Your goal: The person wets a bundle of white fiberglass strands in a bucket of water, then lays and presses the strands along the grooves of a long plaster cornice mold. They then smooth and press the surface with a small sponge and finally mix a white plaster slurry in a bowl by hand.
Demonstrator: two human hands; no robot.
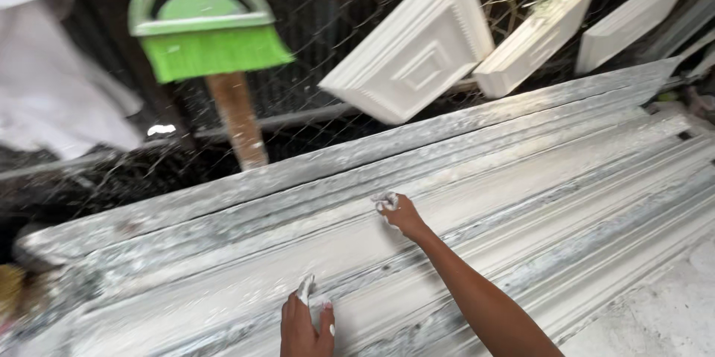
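Plaster cornice mould: long, ridged, grey-white, wet-coated | laid flat, running diagonally lower-left to upper-right | white plaster lump: pressed on upper ridge | second white plaster piece: held at lower edge

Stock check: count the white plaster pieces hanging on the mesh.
3: a square moulded panel at centre, a narrower piece to its right, another at far right, partly cut off. More may lie beyond the frame.

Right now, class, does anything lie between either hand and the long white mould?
Nothing visible does. The right hand rests directly on the mould, with white paste on its fingers. The left hand touches the mould nearer the camera.
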